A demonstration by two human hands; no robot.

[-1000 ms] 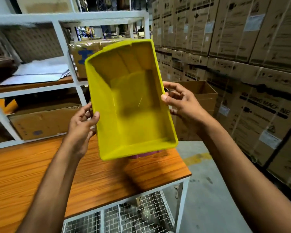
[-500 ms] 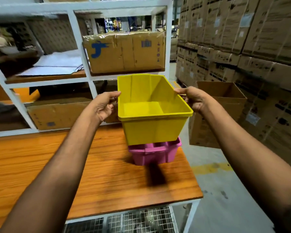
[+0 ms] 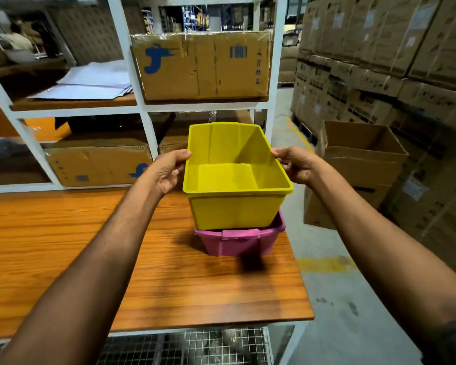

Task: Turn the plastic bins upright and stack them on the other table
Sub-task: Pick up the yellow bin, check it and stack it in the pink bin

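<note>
You have two bins here: one yellow bin (image 3: pixel 234 204) and one pink bin (image 3: pixel 238 239). The yellow bin sits upright, mouth up and empty, its long axis running away from you, its base lowered into the pink bin at the far right of the wooden table (image 3: pixel 63 246). Your left hand (image 3: pixel 169 171) and right hand (image 3: pixel 295 164) each grip a long side of its rim.

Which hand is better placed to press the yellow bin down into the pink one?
Neither clearly: left hand and right hand grip opposite rims of the yellow bin, sitting in the pink bin.
</note>
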